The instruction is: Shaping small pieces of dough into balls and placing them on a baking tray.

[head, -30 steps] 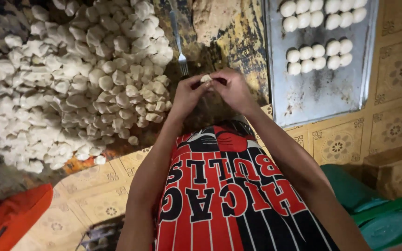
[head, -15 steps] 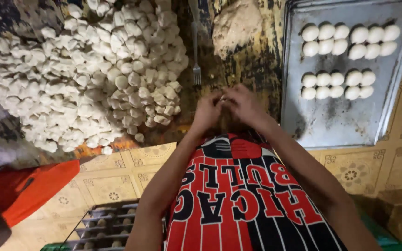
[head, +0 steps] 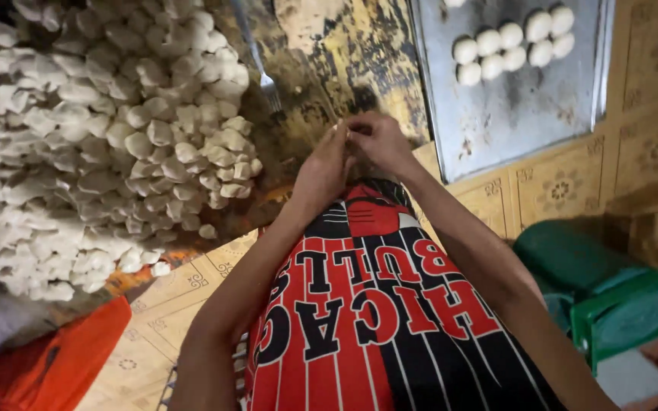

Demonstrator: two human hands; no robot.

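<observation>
Both hands meet at the centre of the view, just above the red, black and white striped garment (head: pixel 375 320) that covers the person's lap. The left hand (head: pixel 321 171) and the right hand (head: pixel 378 141) have their fingertips pressed together around something small; whether a dough piece sits between them cannot be told, as the fingers hide it.

To the left lies one large heap of pale dough pieces (head: pixel 93 137), far too many to count, spread over a worn dark mat (head: pixel 344 61). One metal fork (head: pixel 257 57) rests on that mat beside the heap, tines pointing toward the hands.

To the upper right stands one grey metal tray (head: pixel 512 122). It carries seven rounded dough balls (head: pixel 512 42) in a tilted cluster near its far end, and the edge of one more shows at the top border. The near part of the tray is bare.

The floor (head: pixel 573 183) is yellow tile with a brown flower pattern. One orange cloth (head: pixel 55 365) lies at lower left. At lower right sit green plastic things (head: pixel 618 304), at least two, shapes partly cut off.
</observation>
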